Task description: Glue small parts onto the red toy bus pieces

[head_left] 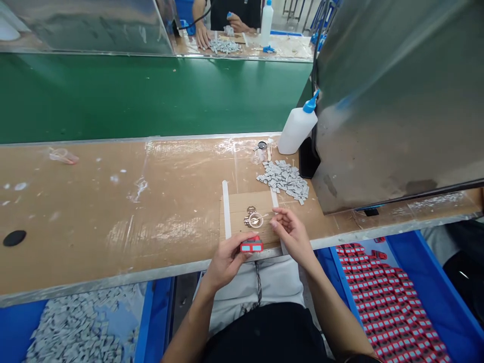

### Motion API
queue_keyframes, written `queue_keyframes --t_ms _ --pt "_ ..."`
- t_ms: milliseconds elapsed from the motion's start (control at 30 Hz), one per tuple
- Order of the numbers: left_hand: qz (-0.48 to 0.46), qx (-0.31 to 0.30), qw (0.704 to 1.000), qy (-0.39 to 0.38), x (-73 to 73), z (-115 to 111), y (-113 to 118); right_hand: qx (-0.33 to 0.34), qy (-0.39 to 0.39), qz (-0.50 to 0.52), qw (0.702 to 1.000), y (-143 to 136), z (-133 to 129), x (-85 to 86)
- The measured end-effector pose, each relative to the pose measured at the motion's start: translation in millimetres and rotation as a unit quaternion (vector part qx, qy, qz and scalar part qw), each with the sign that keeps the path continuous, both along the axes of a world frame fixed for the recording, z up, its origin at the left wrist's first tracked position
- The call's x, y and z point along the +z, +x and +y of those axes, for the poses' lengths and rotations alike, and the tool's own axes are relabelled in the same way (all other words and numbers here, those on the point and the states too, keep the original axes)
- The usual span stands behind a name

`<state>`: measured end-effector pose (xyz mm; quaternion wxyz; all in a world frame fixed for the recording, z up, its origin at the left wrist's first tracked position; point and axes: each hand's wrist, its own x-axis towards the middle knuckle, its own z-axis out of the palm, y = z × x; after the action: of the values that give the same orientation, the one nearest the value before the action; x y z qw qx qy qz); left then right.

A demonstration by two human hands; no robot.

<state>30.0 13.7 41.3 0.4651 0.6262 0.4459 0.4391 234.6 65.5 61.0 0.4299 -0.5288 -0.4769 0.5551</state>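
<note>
My left hand (pixel 226 260) grips a small red toy car (pixel 251 245) with pale blue windows at the table's front edge. The thumb and fingers of my right hand (pixel 294 236) pinch the end of a thin pale stick (pixel 266 215). Its other end reaches over a small round dish (pixel 256 220) with a whitish rim. Shiny round metal pieces (pixel 251 209) lie against the dish, on a cardboard sheet (pixel 236 217) fixed with white tape strips. Behind my right hand is a pile of small grey flat pieces (pixel 286 178).
A white squeeze bottle (pixel 297 129) with blue nozzle stands beside a metal panel (pixel 397 111). Blue bins below hold grey pieces (pixel 75 327) at left and red toy cars (pixel 393 302) at right. Beyond the green belt (pixel 151 96), a co-worker's hands (pixel 202 35) are at another table.
</note>
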Motion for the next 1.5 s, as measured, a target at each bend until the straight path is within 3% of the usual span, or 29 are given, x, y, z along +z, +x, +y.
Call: queue_keyframes --t_ms 133,400,600,733,867,1000,1500 --pt "-0.013 0.012 0.999 -0.037 1.8 0 3 0.026 0.027 -0.034 0.999 -10 13 -3.5" --pt "0.004 0.044 0.999 -0.022 5.5 1 6 0.013 0.143 -0.106 0.984 -15 13 4.6" --pt "0.016 0.054 0.996 -0.069 6.2 1 10 -0.065 0.096 -0.033 0.993 -13 11 -4.6" --pt "0.023 0.054 0.995 -0.087 7.3 0 12 -0.099 0.102 -0.009 0.990 -12 1 3.9" --pt "0.012 0.057 0.994 -0.088 6.7 0 12 -0.076 0.144 -0.021 0.986 -8 -17 16.4" --pt "0.010 0.051 0.995 -0.090 5.1 -1 13 -0.042 0.200 -0.072 0.976 -6 -28 17.6" --pt "0.038 0.041 0.997 -0.053 2.2 -1 13 -0.007 0.290 -0.165 0.943 -13 -29 17.9"
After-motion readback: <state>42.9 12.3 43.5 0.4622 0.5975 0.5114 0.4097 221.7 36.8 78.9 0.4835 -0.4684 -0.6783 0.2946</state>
